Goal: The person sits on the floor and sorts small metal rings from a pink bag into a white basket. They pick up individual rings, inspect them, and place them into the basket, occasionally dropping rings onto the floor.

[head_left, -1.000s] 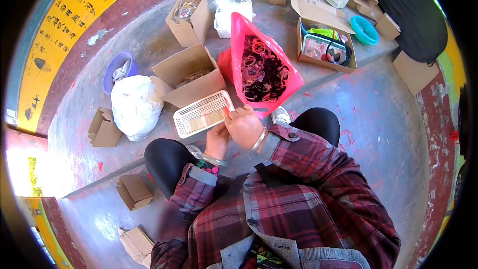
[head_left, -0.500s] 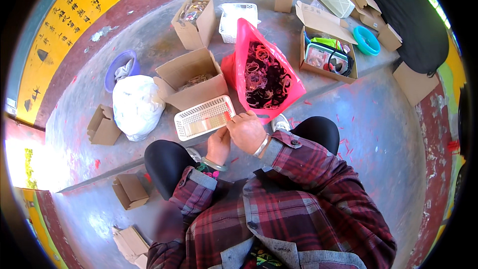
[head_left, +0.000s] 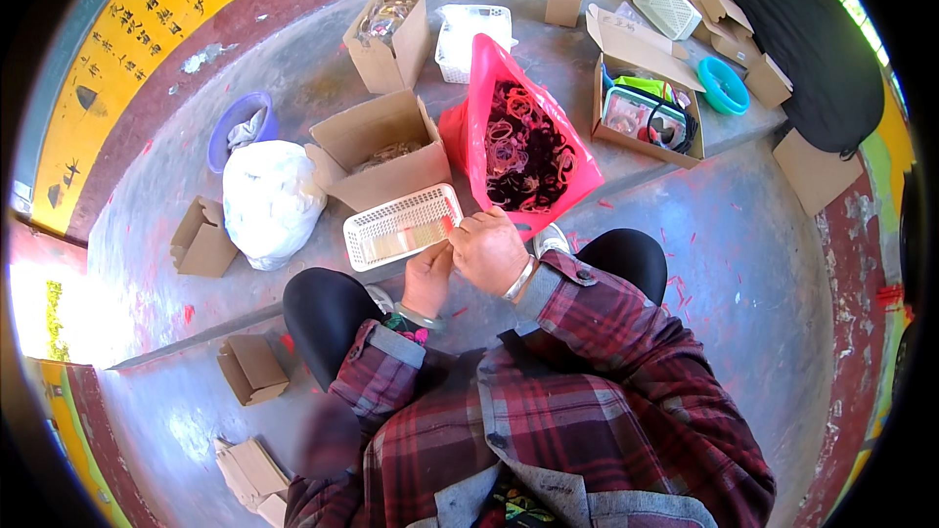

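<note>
My left hand (head_left: 427,279) and my right hand (head_left: 488,250) meet in front of me, fingers closed and pinched together. Whatever lies between the fingertips is too small to make out. Just beyond them sits a white perforated basket (head_left: 364,233) with a row of pale flat strips (head_left: 416,237) in it. Something small and red (head_left: 448,223) shows at the basket's right end, beside my right fingers. Behind my right hand stands a bright pink plastic bag (head_left: 577,168), its mouth wide, full of dark and pinkish hair ties (head_left: 523,152).
An uncovered cardboard box (head_left: 377,171) stands behind the basket, a stuffed white bag (head_left: 271,205) left of it. Farther back are a purple basin (head_left: 223,142), a white basket (head_left: 474,64), a box of mixed items (head_left: 646,132) and a turquoise basin (head_left: 722,86). A step edge (head_left: 196,337) crosses the floor.
Both hands stay together by the basket, with only slight shifts of the fingers. The whole view has moved a little; nothing has visibly been picked up or put down.
</note>
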The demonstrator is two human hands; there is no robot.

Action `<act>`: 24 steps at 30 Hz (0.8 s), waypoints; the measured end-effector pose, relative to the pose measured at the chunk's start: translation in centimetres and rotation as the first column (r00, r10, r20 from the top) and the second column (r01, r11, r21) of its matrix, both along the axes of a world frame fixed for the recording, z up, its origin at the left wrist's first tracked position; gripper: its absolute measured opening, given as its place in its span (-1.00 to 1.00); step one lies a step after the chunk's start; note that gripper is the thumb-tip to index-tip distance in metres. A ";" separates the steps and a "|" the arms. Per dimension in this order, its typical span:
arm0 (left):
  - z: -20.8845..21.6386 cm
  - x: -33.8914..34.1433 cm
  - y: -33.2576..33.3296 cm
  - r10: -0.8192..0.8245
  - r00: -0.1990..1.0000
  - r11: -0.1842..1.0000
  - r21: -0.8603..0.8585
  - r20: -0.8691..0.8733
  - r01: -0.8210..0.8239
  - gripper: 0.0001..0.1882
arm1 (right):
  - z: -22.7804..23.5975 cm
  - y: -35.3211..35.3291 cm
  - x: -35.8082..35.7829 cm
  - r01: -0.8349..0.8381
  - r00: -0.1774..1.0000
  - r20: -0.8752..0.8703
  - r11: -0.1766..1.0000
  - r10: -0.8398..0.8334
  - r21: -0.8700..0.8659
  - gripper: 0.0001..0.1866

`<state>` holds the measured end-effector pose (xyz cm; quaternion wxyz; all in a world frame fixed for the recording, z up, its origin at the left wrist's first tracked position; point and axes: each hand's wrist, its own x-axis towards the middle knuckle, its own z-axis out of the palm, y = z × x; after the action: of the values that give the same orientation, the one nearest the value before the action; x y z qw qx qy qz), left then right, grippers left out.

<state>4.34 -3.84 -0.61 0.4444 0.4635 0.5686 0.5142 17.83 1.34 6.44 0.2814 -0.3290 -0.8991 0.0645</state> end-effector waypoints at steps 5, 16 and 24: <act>1.0 -0.4 0.0 -0.014 0.765 0.981 -0.139 0.644 0.134 -0.76 | -0.3 0.0 -0.3 0.022 0.995 -0.101 1.000 -0.021 0.008 -0.93; 2.0 -1.1 0.7 0.025 0.588 0.994 -0.086 0.809 0.075 -0.71 | -0.1 4.1 3.1 -0.021 0.750 -0.494 0.731 -0.439 -0.682 -0.94; 2.5 -1.3 0.4 0.039 0.618 0.995 -0.089 0.785 0.050 -0.74 | 3.6 5.7 14.3 0.135 0.470 -0.650 0.777 -0.597 -0.616 -0.93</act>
<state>3.01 -3.48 1.94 0.6727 0.1705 0.3415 0.6338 32.13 7.00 10.04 0.5807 -0.5104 -0.5174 0.3668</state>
